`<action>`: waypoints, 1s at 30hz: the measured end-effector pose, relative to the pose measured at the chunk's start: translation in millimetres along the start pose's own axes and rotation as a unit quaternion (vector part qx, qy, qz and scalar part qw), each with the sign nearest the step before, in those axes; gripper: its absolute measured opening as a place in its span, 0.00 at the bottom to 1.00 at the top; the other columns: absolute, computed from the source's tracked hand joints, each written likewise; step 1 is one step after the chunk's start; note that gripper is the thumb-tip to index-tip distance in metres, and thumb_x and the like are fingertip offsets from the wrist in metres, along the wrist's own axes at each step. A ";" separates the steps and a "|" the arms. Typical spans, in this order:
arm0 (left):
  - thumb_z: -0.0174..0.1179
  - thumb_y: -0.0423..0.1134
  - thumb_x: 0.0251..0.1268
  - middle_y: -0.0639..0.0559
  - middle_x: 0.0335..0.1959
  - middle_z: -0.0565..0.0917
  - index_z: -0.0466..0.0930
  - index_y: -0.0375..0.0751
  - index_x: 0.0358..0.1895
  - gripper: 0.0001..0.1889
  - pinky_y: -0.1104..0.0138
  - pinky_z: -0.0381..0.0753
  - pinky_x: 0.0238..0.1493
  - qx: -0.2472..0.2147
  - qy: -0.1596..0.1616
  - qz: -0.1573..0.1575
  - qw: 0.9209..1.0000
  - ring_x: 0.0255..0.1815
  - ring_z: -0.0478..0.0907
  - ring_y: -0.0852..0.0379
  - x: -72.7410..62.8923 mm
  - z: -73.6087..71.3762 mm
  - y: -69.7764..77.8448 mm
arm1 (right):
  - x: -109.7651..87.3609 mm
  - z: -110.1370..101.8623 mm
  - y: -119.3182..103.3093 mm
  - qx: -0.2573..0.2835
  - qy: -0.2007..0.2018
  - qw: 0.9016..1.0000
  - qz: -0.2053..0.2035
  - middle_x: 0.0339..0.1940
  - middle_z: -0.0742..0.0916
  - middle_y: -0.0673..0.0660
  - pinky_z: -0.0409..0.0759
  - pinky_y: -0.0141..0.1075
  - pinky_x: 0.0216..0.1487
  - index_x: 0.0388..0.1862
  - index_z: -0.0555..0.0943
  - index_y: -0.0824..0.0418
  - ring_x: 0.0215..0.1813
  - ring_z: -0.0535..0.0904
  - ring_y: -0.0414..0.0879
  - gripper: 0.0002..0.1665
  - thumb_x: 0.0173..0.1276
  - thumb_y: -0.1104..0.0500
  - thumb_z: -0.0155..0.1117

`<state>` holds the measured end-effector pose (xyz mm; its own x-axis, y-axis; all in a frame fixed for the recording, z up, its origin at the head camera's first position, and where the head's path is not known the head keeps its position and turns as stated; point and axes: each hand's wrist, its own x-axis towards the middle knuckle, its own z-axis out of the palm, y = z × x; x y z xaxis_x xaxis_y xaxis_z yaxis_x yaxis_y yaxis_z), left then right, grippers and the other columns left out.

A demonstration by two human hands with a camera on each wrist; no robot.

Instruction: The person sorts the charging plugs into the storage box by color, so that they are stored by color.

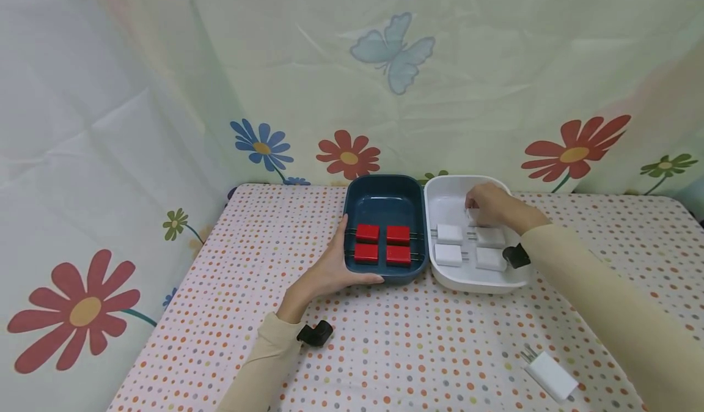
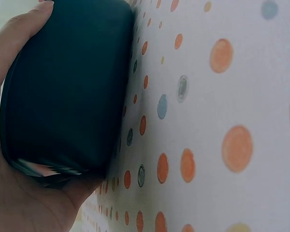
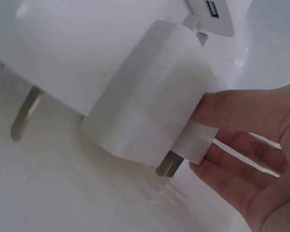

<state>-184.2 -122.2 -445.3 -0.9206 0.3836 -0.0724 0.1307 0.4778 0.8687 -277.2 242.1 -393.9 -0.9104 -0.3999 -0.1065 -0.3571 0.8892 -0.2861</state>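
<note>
My left hand [image 1: 330, 268] lies around the near left corner of a dark blue tray [image 1: 385, 187], its fingers along the left side and its thumb straight along the front. Several red plug chargers [image 1: 398, 235] sit in two rows in this tray, prongs pointing outward. In the left wrist view the tray's dark outer wall [image 2: 67, 87] fills the palm. Inside the white tray [image 1: 440, 186], my right hand [image 1: 489, 204] pinches a white plug charger [image 3: 198, 140] between thumb and fingers. Another white charger [image 3: 150, 96] partly hides it in the right wrist view.
Several white chargers [image 1: 450, 233] lie in the near half of the white tray, which stands right beside the blue one. One more white charger [image 1: 552, 375] lies on the dotted tablecloth [image 1: 429, 351] at front right. A flowered curtain [image 1: 467, 106] hangs behind the table.
</note>
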 end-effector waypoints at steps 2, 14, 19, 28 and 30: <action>0.81 0.52 0.52 0.51 0.87 0.44 0.25 0.54 0.86 0.74 0.42 0.63 0.76 -0.002 0.000 0.000 1.000 0.84 0.47 0.48 -0.1 0.3 0.5 | -0.7 -0.3 -0.7 -0.001 0.000 1.000 0.001 0.34 0.85 0.63 0.80 0.53 0.48 0.39 0.84 0.75 0.39 0.77 0.57 0.12 0.55 0.78 0.72; 0.81 0.49 0.53 0.50 0.87 0.44 0.25 0.54 0.86 0.73 0.42 0.63 0.76 -0.004 0.002 0.004 1.000 0.84 0.47 0.47 1.1 2.0 3.5 | -6.4 -6.3 -2.4 -0.001 -0.003 1.000 0.009 0.38 0.86 0.67 0.81 0.56 0.52 0.43 0.83 0.78 0.43 0.80 0.60 0.15 0.55 0.78 0.71; 0.81 0.48 0.53 0.51 0.87 0.44 0.24 0.55 0.86 0.73 0.42 0.64 0.76 -0.002 0.002 0.002 1.000 0.84 0.47 0.47 1.9 1.8 2.7 | -14.7 -12.6 -8.0 -0.002 0.010 1.000 -0.008 0.42 0.87 0.70 0.82 0.58 0.54 0.46 0.83 0.79 0.48 0.83 0.65 0.18 0.54 0.76 0.73; 0.81 0.49 0.53 0.49 0.86 0.46 0.25 0.52 0.86 0.72 0.42 0.65 0.75 -0.002 0.002 0.007 1.000 0.84 0.48 0.47 1.2 1.0 -1.4 | -67.5 -29.2 -61.2 0.021 0.064 0.996 -0.059 0.44 0.87 0.67 0.85 0.57 0.52 0.50 0.86 0.76 0.49 0.85 0.64 0.23 0.54 0.72 0.82; 0.81 0.48 0.54 0.49 0.86 0.46 0.25 0.52 0.86 0.73 0.43 0.65 0.75 -0.008 0.001 0.010 1.000 0.84 0.49 0.47 1.2 0.5 -1.6 | -85.6 -30.9 -72.8 0.026 0.073 0.995 -0.068 0.45 0.88 0.64 0.86 0.56 0.51 0.50 0.87 0.72 0.48 0.85 0.61 0.24 0.54 0.69 0.83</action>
<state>-185.3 -122.0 -447.0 -0.9187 0.3912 -0.0535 0.1436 0.4573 0.8776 -179.7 218.5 -334.5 -0.8767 -0.4753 0.0741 -0.4705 0.8150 -0.3383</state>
